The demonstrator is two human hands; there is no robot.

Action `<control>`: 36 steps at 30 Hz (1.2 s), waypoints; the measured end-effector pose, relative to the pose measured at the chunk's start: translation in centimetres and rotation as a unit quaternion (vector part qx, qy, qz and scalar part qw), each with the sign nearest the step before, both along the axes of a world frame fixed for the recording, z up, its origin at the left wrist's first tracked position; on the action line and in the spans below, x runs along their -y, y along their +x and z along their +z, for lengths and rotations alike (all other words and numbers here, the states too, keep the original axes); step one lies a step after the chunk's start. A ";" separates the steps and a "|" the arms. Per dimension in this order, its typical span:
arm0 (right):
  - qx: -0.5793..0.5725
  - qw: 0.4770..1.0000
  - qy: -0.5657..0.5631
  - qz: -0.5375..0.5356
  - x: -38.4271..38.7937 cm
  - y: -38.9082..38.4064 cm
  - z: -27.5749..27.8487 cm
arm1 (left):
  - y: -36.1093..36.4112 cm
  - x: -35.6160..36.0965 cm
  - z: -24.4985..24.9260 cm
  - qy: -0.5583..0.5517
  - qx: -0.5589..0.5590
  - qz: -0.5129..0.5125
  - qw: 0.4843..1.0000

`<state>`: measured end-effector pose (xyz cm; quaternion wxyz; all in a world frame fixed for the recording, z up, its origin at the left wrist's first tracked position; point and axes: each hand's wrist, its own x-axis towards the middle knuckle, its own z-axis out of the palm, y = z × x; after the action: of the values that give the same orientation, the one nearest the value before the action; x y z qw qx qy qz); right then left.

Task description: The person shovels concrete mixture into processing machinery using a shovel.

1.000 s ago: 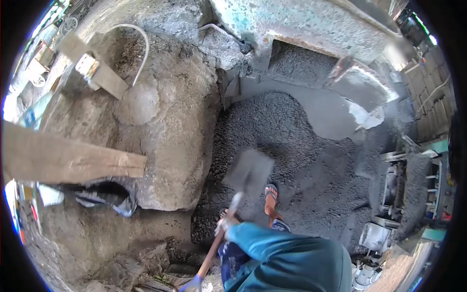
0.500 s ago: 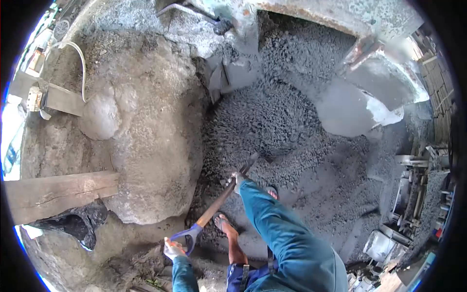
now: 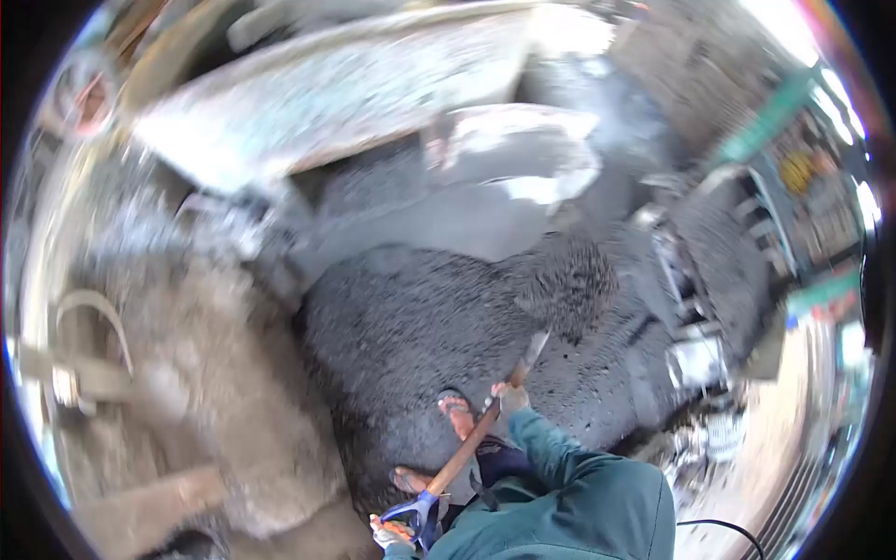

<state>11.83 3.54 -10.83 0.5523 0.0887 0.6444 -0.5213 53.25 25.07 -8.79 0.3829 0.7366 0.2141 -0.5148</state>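
A shovel (image 3: pixel 464 452) with a wooden shaft and a blue handle slants across the lower middle. My left hand (image 3: pixel 391 532) is closed on its blue handle at the bottom. Farther up, my right hand (image 3: pixel 510 399) wraps round the shaft just below the metal blade (image 3: pixel 532 355). The blade hangs over dark wet mix (image 3: pixel 401 317) spread on the ground. Just beyond the blade, a clump of grey mix (image 3: pixel 571 283) looks blurred by motion. My sandalled feet stand beside the shaft.
A large pale metal trough (image 3: pixel 336 93) lies across the top. On the left is a brown sandy mound (image 3: pixel 233 392) with a wooden plank (image 3: pixel 154 513) near it. Metal frames and debris (image 3: pixel 695 359) line the right side. A black cable (image 3: pixel 723 525) curves at lower right.
The view has swung to the right. The shovel blade has moved right over the mix, with both hands still on the shovel. A blurred clump of mix now shows beyond the blade.
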 end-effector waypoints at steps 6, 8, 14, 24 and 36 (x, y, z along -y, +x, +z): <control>0.004 0.928 -0.367 -0.064 10.5 -17.6 20.4 | -15.9 24.1 16.5 -0.273 -0.034 -0.135 0.952; -0.012 0.912 -0.385 -0.138 13.9 -23.2 26.4 | -20.8 29.5 23.3 -0.475 0.000 -0.266 0.838; -0.041 0.846 -0.471 -0.246 13.3 -38.0 33.6 | -36.7 37.3 37.3 -0.849 0.332 -0.367 0.184; -0.055 0.907 -0.383 -0.168 5.4 -22.8 32.8 | -25.6 27.7 25.8 -0.821 0.171 -0.502 0.211; 0.288 0.936 0.093 0.179 -4.5 24.4 -3.9 | 11.8 -13.7 8.4 -0.163 0.063 0.046 0.984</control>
<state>36.20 8.01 -14.71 0.7879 0.1695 0.5084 -0.3034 65.04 38.73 -0.44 0.5337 0.6846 0.1362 -0.4774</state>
